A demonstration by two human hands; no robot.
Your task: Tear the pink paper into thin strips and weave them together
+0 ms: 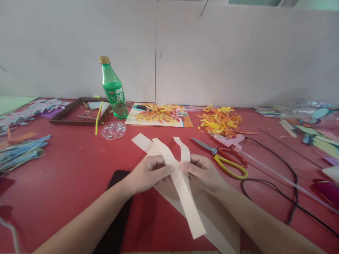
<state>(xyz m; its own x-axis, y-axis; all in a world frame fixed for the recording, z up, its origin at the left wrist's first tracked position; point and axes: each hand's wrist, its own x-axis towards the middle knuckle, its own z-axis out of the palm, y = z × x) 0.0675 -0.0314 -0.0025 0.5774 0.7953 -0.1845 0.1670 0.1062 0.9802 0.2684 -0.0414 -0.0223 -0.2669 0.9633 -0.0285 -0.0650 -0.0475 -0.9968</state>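
Across the red tabletop (79, 158) now: green bottle (115, 93) standing beside a brown frame (72, 122), scissors (215, 151) by the pink glue gun (230, 141), yellow-orange paper cuttings (221, 121) heaped just beyond!

- Bottle (116, 93): tall obstacle.
- Left of it: frame (72, 122) blocks.
- Just in front: dish (112, 138).
- Farther front-left: bare table (79, 169), room to pass.
- Front-right: left hand (147, 173), right hand (206, 173), strip (186, 199) obstruct.
- Farther right: scissors (214, 150), glue gun (230, 141), cable (296, 183) obstruct.

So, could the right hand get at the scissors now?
Probably yes: the scissors lie beside the right hand with nothing between, though that hand may first need to release its paper strip.
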